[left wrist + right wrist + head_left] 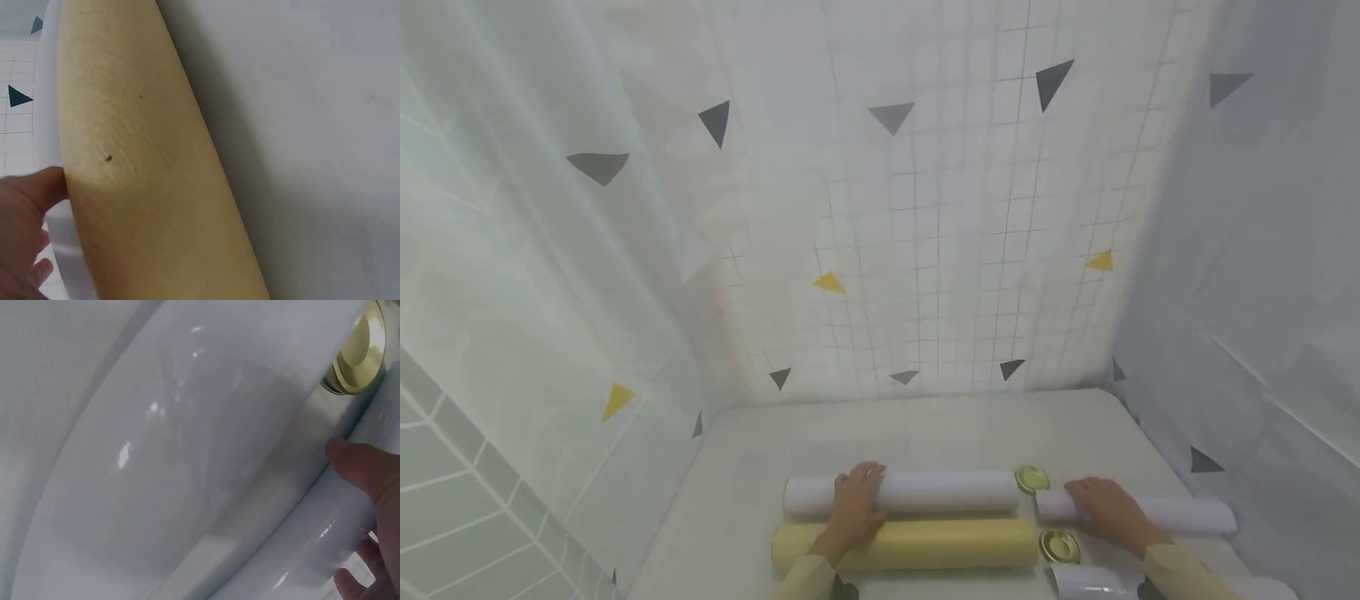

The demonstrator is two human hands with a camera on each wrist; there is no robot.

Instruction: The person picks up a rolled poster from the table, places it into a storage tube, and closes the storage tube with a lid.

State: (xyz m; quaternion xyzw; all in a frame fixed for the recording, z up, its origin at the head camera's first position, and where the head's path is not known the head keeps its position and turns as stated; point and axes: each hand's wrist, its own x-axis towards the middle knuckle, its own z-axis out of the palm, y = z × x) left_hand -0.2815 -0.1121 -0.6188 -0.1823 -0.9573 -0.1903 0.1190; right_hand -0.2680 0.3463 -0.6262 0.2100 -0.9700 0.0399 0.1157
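Note:
A long white tube [947,492] and a yellow-tan tube [958,546] lie side by side across the table. My left hand [853,508] grips the white tube from above, fingers over its far side and thumb on the near side, beside the yellow-tan tube. To the right, my right hand [1105,510] holds a thinner, glossy white roll [1187,515] near its left end. In the right wrist view, the thumb [356,462] lies on the near side and the fingers reach round the far side. Another glossy white roll [156,456] lies nearer, under the right wrist.
Two gold round lids stand between the tubes and rolls: a far one [1032,478] and a near one [1060,547]. The white table [910,429] meets a hanging sheet [880,208] with triangles at its back; similar sheeting [1270,292] borders the right.

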